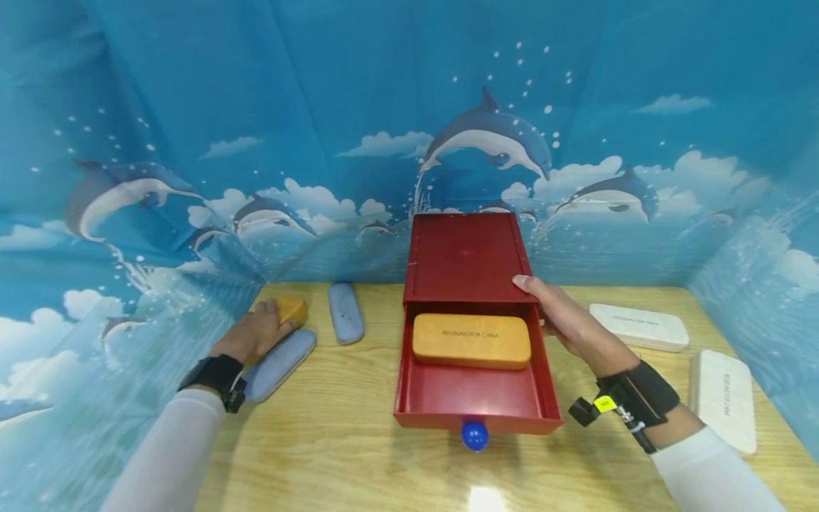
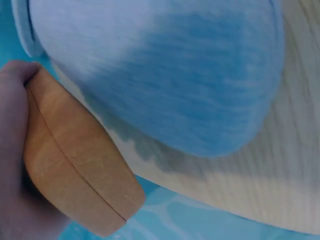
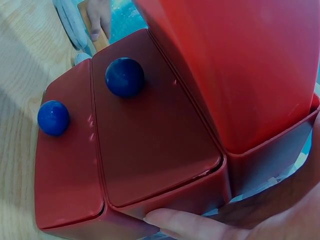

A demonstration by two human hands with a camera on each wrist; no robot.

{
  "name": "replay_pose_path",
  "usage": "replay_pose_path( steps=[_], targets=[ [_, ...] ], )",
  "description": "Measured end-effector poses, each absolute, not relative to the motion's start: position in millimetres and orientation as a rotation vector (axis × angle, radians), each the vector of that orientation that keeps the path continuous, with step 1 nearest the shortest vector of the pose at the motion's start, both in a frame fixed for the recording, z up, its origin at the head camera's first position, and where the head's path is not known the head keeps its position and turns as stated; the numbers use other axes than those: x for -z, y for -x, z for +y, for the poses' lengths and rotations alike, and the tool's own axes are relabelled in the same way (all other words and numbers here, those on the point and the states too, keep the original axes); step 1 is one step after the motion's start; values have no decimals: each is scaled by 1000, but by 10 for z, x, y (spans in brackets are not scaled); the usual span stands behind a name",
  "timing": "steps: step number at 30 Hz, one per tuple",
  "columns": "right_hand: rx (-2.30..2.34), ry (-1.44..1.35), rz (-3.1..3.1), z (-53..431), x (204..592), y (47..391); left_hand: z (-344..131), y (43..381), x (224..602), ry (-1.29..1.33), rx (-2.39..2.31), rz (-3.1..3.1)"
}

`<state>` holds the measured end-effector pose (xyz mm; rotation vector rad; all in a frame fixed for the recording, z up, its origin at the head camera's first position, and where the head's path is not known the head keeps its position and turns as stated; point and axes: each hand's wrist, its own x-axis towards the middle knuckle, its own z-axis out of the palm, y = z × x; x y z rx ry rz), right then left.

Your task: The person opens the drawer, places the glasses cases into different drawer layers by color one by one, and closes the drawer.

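My left hand (image 1: 256, 333) grips a yellow-orange glasses case (image 2: 80, 155) at the left back of the table, fingers over one side and thumb on the other. Right beside that hand lies a blue-grey glasses case (image 1: 281, 365). A red drawer box (image 1: 467, 256) with blue ball knobs stands in the middle, its top drawer (image 1: 480, 395) pulled out. Inside the drawer, toward the back, lies another yellow glasses case (image 1: 471, 341) with printed lettering. My right hand (image 1: 566, 320) rests on the box's right side, thumb over its top edge and a straight finger along the side.
A second blue-grey case (image 1: 346, 313) lies between the left hand and the box. Two white cases, one (image 1: 640, 326) at the back and one (image 1: 724, 400) nearer, lie on the right. A dolphin-print cloth (image 1: 358, 78) encloses the wooden table's back and sides.
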<state>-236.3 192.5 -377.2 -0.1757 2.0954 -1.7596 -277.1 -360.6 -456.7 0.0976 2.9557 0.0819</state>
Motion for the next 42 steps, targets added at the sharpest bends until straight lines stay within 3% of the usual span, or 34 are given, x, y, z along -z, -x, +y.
replay_pose_path(
  steps=[22, 42],
  targets=[
    [1766, 174, 2096, 1897, 3766, 2364, -2811, 2441, 3893, -743, 23, 3191],
    [1767, 145, 2093, 1934, 3770, 2361, -2005, 1958, 3133, -994, -47, 3186]
  ],
)
